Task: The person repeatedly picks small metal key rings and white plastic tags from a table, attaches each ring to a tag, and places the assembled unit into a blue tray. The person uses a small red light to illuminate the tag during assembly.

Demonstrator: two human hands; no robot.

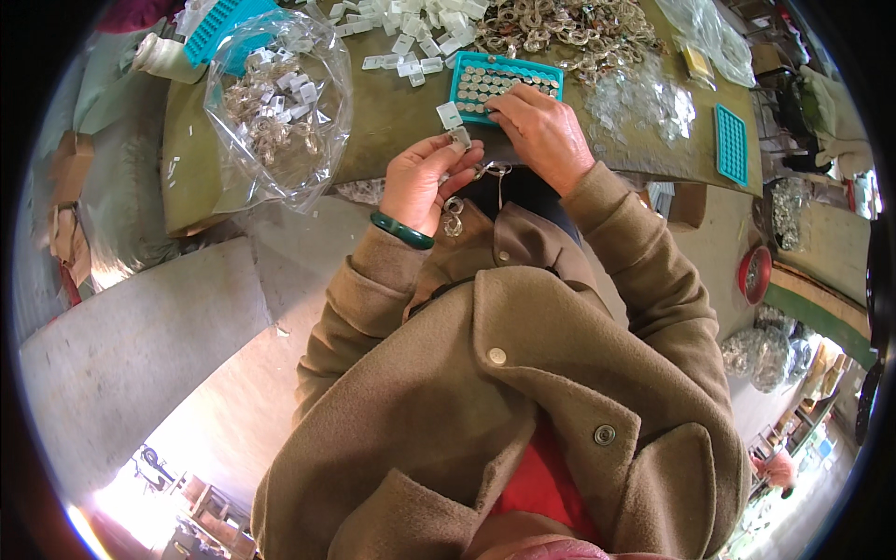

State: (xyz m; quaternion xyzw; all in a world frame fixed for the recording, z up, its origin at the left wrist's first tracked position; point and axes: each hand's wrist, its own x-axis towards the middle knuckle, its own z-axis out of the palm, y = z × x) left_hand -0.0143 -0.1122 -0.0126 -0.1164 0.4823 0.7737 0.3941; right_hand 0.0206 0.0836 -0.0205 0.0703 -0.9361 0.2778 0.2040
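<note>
My left hand [420,177], a green bangle [402,230] at its wrist, pinches a small white plastic case [459,136] whose lid [449,116] stands up. A looped clear wire [454,217] dangles below these fingers. Just beyond lies a teal tray [509,62] with rows of round silver button cells [478,86]. My right hand [543,129] reaches over the tray's near right part, its thumb and fingers pinched together at the cells. Whatever those fingertips hold is hidden.
Loose white cases [411,47] and coiled wires [569,33] are heaped along the table's far side. A clear bag [280,121] of wired cases sits left. To the right are clear plastic pieces [644,103] and another teal tray [732,145]. A red bowl [754,275] stands lower right.
</note>
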